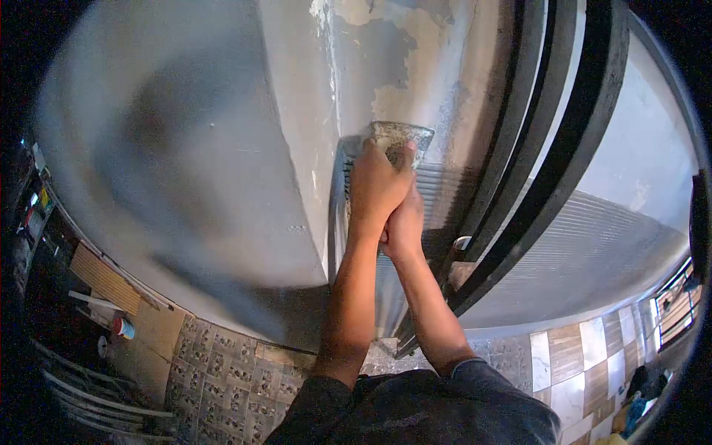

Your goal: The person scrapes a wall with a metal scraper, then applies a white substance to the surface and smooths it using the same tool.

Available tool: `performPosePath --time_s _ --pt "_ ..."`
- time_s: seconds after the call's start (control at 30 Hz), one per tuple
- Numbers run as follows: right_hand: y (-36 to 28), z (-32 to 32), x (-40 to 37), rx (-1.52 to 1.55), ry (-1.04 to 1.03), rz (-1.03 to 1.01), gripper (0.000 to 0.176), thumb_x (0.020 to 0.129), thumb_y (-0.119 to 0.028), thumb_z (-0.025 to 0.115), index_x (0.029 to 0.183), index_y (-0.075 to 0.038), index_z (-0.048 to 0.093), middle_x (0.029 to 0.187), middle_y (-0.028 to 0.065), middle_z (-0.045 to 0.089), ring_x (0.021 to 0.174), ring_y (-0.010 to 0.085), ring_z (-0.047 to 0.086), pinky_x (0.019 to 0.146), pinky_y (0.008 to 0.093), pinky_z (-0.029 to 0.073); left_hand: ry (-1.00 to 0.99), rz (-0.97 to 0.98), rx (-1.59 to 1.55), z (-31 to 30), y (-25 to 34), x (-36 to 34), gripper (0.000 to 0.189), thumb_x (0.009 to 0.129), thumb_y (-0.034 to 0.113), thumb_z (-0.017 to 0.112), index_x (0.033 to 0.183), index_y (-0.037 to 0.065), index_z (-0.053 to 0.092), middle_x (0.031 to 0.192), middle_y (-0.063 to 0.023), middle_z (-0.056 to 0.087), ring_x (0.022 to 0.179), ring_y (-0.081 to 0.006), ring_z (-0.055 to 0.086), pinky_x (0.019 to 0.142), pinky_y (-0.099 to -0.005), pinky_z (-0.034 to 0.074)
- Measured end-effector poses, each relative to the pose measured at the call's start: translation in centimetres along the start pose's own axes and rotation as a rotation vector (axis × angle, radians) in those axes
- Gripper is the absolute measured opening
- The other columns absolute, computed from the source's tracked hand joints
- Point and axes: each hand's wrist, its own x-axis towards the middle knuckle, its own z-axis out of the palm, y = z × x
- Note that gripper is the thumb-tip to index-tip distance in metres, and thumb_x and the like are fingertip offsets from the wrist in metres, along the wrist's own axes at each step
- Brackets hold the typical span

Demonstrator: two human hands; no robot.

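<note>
- Both our left hand point(378, 182) and right hand point(406, 219) grip a wide, flat, speckled metal scraper point(393, 133).
- Pushing too hard could scratch the patchy grey wall point(378, 55).

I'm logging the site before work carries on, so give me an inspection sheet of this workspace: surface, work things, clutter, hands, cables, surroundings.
Surface: upright wall strip, paint patchy, with pale flaked marks along the corner to its left.
Work things: flat-edged tool at the strip; whether its edge touches cannot be told.
Clutter: small bucket and ribbed panel at far left; dark items behind them unclear.
Hands: left hand and right hand close together on the tool, both bare.
Cables: nothing seen.
Surroundings: dark bars right of the strip; tiled floor below.
</note>
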Motion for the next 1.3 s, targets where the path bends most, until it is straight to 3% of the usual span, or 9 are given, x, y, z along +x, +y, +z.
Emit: performPosePath --time_s 0.07,0.1,0.23,0.33,0.43,0.73,1.13,1.23,1.3 --pt "-0.9 0.2 0.3 -0.148 -0.096 -0.061 0.041 0.1 -0.034 0.027 0.108 -0.001 0.049 0.086 0.0069 0.057 0.075 0.0119 0.052 0.065 0.026 0.042 -0.006 0.001 -0.046 -0.2 0.1 0.1 0.064 0.082 0.051 0.054 0.107 -0.008 0.051 0.1 -0.0302 0.058 0.096 -0.045 0.056 0.083 -0.0448 0.044" --pt "-1.1 0.1 0.0 -0.227 -0.142 -0.083 0.042 0.1 -0.032 0.025 0.111 0.001 0.05 0.094 0.0089 0.058 0.088 0.0129 0.053 0.078 0.0268 0.044 0.059 0.039 -0.019 -0.4 0.4 0.0 0.058 0.083 0.047 0.055 0.102 -0.008 0.051 0.091 -0.03 0.059 0.088 -0.0455 0.057 0.078 -0.0467 0.045" --pt "-0.4 0.6 -0.8 -0.183 -0.145 -0.187 0.044 0.1 -0.031 0.025 0.105 0.003 0.052 0.091 0.0092 0.059 0.083 0.012 0.053 0.074 0.0266 0.044 0.112 0.118 0.008 -0.4 -0.4 0.4 0.05 0.084 0.041 0.056 0.094 -0.009 0.053 0.082 -0.0298 0.06 0.08 -0.0459 0.059 0.072 -0.0486 0.046" --pt "-0.9 1.0 -1.0 -0.079 -0.095 -0.067 0.044 0.1 -0.032 0.026 0.103 0.004 0.053 0.088 0.0086 0.059 0.08 0.0112 0.052 0.073 0.0266 0.044 0.103 0.088 0.057 -0.6 -0.2 0.6 0.05 0.084 0.04 0.057 0.094 -0.008 0.053 0.082 -0.0299 0.06 0.08 -0.046 0.059 0.072 -0.0487 0.047" --pt "-1.4 0.2 -1.5 -0.28 -0.089 -0.029 0.044 0.1 -0.032 0.027 0.1 0.004 0.053 0.085 0.0078 0.059 0.079 0.0106 0.052 0.072 0.0264 0.044 0.127 0.076 0.032 -0.6 0.3 0.0 0.05 0.083 0.04 0.057 0.095 -0.008 0.054 0.083 -0.0302 0.061 0.081 -0.0462 0.059 0.073 -0.0487 0.047" --pt "-0.9 -0.7 -1.2 -0.389 -0.109 -0.125 0.044 0.1 -0.03 0.027 0.099 0.005 0.054 0.086 0.0086 0.06 0.08 0.0133 0.052 0.075 0.0296 0.044 0.1 0.002 -0.028 -0.3 0.2 -0.6 0.058 0.082 0.049 0.057 0.104 -0.005 0.056 0.094 -0.0277 0.061 0.089 -0.0435 0.058 0.077 -0.0454 0.045" --pt "-0.3 -0.5 -1.4 -0.311 -0.096 -0.134 0.044 0.1 -0.029 0.027 0.094 0.005 0.055 0.083 0.0096 0.06 0.081 0.0132 0.053 0.075 0.0291 0.043 0.061 -0.015 0.111 -0.6 0.0 -0.7 0.058 0.082 0.049 0.058 0.095 -0.007 0.055 0.089 -0.0292 0.06 0.085 -0.0441 0.058 0.073 -0.045 0.046" --pt "0.1 -1.3 -1.7 -0.267 -0.139 -0.149 0.044 0.1 -0.031 0.028 0.103 0.004 0.055 0.092 0.0055 0.059 0.082 0.0099 0.051 0.073 0.0266 0.044 0.172 0.037 0.118 -0.1 -0.1 -1.6 0.057 0.082 0.049 0.058 0.096 -0.006 0.056 0.088 -0.029 0.06 0.085 -0.0431 0.058 0.073 -0.0449 0.046" --pt "0.6 -1.3 -1.5 -0.246 -0.128 -0.199 0.043 0.1 -0.028 0.027 0.096 0.005 0.054 0.088 0.01 0.061 0.082 0.0133 0.053 0.075 0.0292 0.044 0.155 0.015 0.114 0.1 -0.3 -1.6 0.057 0.081 0.05 0.058 0.097 -0.005 0.056 0.09 -0.029 0.06 0.086 -0.0427 0.059 0.075 -0.0447 0.045"
